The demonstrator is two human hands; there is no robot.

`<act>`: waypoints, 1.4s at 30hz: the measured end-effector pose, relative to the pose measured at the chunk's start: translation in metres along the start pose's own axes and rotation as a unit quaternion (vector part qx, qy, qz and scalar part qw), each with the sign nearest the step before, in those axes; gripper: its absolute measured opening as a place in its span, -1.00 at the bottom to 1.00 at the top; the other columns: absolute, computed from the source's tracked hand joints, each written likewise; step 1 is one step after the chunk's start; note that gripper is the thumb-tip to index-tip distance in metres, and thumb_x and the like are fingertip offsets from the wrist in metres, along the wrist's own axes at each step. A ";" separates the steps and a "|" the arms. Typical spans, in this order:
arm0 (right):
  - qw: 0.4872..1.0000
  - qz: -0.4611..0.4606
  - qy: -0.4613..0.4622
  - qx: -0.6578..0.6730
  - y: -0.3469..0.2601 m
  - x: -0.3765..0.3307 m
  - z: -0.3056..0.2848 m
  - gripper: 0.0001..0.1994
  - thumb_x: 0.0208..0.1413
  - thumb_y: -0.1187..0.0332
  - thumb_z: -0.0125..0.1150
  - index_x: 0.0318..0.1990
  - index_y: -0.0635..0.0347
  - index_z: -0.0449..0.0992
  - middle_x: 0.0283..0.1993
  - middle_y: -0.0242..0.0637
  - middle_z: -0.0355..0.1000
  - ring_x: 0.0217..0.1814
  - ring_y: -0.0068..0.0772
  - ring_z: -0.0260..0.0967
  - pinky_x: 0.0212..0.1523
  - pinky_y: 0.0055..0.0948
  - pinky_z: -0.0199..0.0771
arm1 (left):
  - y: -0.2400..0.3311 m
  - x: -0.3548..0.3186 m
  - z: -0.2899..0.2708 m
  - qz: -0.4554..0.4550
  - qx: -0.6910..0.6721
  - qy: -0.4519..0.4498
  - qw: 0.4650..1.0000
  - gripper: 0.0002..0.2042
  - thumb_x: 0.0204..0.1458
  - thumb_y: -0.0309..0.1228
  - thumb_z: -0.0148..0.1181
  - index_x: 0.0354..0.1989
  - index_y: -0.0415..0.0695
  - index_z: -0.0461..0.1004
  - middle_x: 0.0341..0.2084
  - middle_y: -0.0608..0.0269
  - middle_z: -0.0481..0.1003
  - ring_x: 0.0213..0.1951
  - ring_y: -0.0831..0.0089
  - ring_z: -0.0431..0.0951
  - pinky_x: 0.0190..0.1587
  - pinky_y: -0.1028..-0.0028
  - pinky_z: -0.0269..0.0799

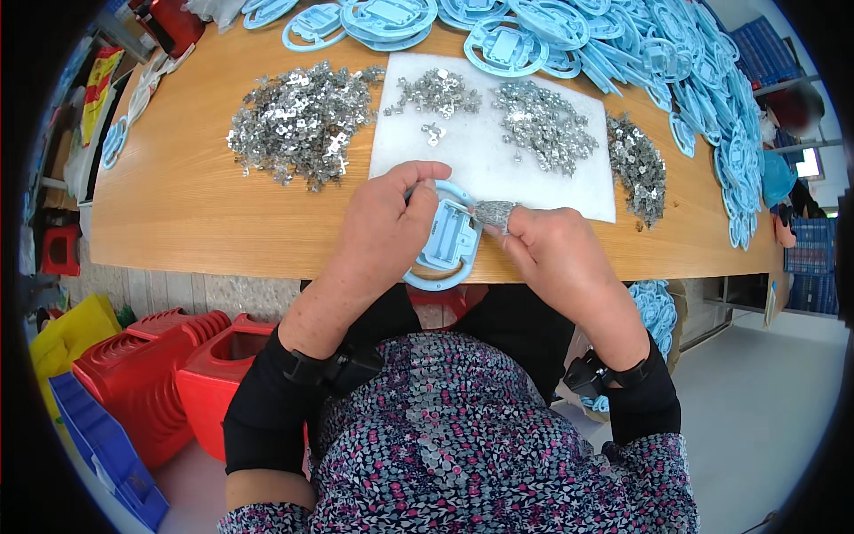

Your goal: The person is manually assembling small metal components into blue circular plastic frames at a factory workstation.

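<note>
My left hand (389,218) is closed on the upper left rim of a light blue plastic oval frame (445,238), held tilted over the table's front edge. The frame has a raised rectangular housing in its middle. At its right side, my right hand (556,254) is closed, thumb and fingers pressed together against the rim. A grey textured wrap (494,214) covers the tip of its forefinger area. Whatever lies between those fingertips is hidden. Just beyond the hands, a white foam sheet (405,147) carries two heaps of small metal pieces (544,125) and a few loose ones (433,133).
A large heap of metal clips (302,120) lies left of the sheet, a smaller heap (637,169) at its right. Many blue frames (703,98) are piled along the table's far and right sides. Red plastic stools (147,374) and a blue bin (107,449) stand below left.
</note>
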State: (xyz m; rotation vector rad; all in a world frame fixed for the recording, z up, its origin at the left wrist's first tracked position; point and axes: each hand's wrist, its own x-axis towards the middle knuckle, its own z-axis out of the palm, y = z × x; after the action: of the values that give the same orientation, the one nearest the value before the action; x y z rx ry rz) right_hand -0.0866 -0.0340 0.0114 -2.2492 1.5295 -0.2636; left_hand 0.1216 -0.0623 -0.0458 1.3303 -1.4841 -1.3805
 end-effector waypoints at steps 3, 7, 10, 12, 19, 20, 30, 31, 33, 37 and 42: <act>0.998 -0.024 0.030 -0.059 -0.004 -0.001 0.004 -0.83 0.11 0.32 0.21 -0.41 0.22 0.48 -0.50 -0.01 0.46 -0.41 0.14 0.47 -0.39 0.03 0.42 | 0.003 -0.001 -0.001 -0.005 0.014 -0.003 1.000 -0.73 0.30 -0.44 -0.03 0.03 -0.28 0.53 -0.33 0.31 0.59 -0.32 0.68 0.53 -0.24 0.60 0.47; 0.999 0.029 0.022 -0.018 -0.002 -0.002 -0.001 -0.77 0.20 0.24 0.21 -0.39 0.21 0.48 -0.50 -0.03 0.48 -0.45 0.06 0.48 -0.42 -0.07 0.44 | -0.002 0.000 -0.005 -0.021 -0.057 -0.018 0.998 -0.72 0.31 -0.44 -0.03 0.07 -0.29 0.50 -0.29 0.29 0.59 -0.29 0.67 0.56 -0.22 0.60 0.49; 0.980 0.085 0.081 0.161 0.000 -0.007 0.012 -0.76 0.27 0.21 0.20 -0.25 0.25 0.51 -0.47 -0.13 0.52 -0.45 -0.24 0.50 -0.39 -0.27 0.48 | 0.000 -0.003 -0.007 -0.042 -0.171 -0.030 0.984 -0.71 0.32 -0.44 -0.04 0.11 -0.29 0.47 -0.23 0.26 0.60 -0.26 0.63 0.59 -0.19 0.58 0.52; 0.946 0.103 0.141 0.272 -0.002 -0.009 0.025 -0.73 0.31 0.20 0.19 -0.16 0.27 0.51 -0.41 -0.21 0.55 -0.41 -0.45 0.51 -0.34 -0.40 0.49 | 0.013 -0.009 -0.002 -0.039 -0.210 -0.043 0.976 -0.70 0.32 -0.44 -0.04 0.13 -0.29 0.46 -0.20 0.24 0.60 -0.24 0.61 0.59 -0.16 0.58 0.53; 0.773 0.123 0.046 0.621 0.003 -0.008 0.023 -0.70 0.37 0.27 0.10 0.04 0.35 0.47 -0.11 -0.38 0.54 -0.11 -0.70 0.42 -0.09 -0.60 0.45 | 0.020 -0.025 0.003 -0.006 -0.229 -0.093 0.969 -0.67 0.27 -0.51 -0.01 0.17 -0.30 0.41 -0.10 0.16 0.57 -0.16 0.55 0.59 -0.06 0.57 0.51; 0.792 0.114 0.030 0.599 0.007 -0.008 0.020 -0.71 0.38 0.27 0.10 0.04 0.34 0.48 -0.13 -0.39 0.54 -0.13 -0.71 0.41 -0.11 -0.60 0.45 | 0.020 -0.026 0.003 0.033 -0.148 -0.105 0.983 -0.67 0.25 -0.54 0.00 0.16 -0.31 0.41 -0.09 0.14 0.56 -0.16 0.54 0.59 -0.05 0.56 0.50; 0.845 0.047 0.119 0.519 -0.004 -0.025 0.010 -0.74 0.42 0.30 0.00 0.08 0.26 0.46 -0.27 -0.44 0.52 -0.24 -0.69 0.42 -0.19 -0.59 0.42 | 0.014 -0.027 0.004 -0.020 -0.333 -0.126 0.934 -0.61 0.30 -0.37 0.03 0.22 -0.30 0.29 -0.13 0.08 0.52 -0.25 0.38 0.59 -0.19 0.40 0.55; 0.865 0.034 0.155 0.475 -0.011 -0.023 0.014 -0.75 0.41 0.33 0.00 0.11 0.24 0.44 -0.32 -0.39 0.53 -0.29 -0.57 0.47 -0.21 -0.51 0.44 | 0.013 -0.029 0.004 0.005 -0.332 -0.140 0.933 -0.60 0.33 -0.31 0.00 0.23 -0.30 0.28 -0.13 0.08 0.52 -0.24 0.37 0.60 -0.18 0.41 0.56; 0.888 -0.009 0.174 0.426 -0.012 -0.021 0.021 -0.75 0.39 0.35 0.02 0.11 0.24 0.45 -0.33 -0.36 0.53 -0.29 -0.50 0.49 -0.22 -0.47 0.46 | 0.013 -0.031 0.008 0.030 -0.334 -0.153 0.930 -0.53 0.36 -0.20 -0.03 0.28 -0.29 0.24 -0.08 0.07 0.53 -0.21 0.39 0.61 -0.17 0.44 0.57; 0.931 -0.088 0.197 0.294 -0.016 -0.015 0.022 -0.72 0.25 0.43 0.12 0.10 0.21 0.48 -0.34 -0.21 0.53 -0.30 -0.25 0.54 -0.25 -0.33 0.50 | 0.011 -0.030 0.011 0.006 -0.408 -0.169 0.897 -0.51 0.35 -0.19 -0.02 0.32 -0.27 0.22 0.06 0.06 0.48 -0.09 0.38 0.59 -0.09 0.44 0.56; 0.941 -0.101 0.134 0.294 -0.022 -0.025 0.021 -0.61 0.05 0.40 0.35 0.07 0.17 0.52 -0.42 -0.21 0.48 -0.45 -0.24 0.50 -0.46 -0.34 0.44 | -0.003 -0.027 0.021 0.073 -0.222 -0.098 0.967 -0.52 0.39 -0.18 -0.15 0.36 -0.21 0.18 0.21 0.10 0.36 0.14 0.40 0.46 0.09 0.45 0.48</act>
State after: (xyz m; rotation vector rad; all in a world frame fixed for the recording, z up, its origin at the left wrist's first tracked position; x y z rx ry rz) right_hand -0.0698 0.0006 0.0034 -1.9261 1.1263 -0.9832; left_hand 0.1085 -0.0309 -0.0491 0.8076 -1.2639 -1.6614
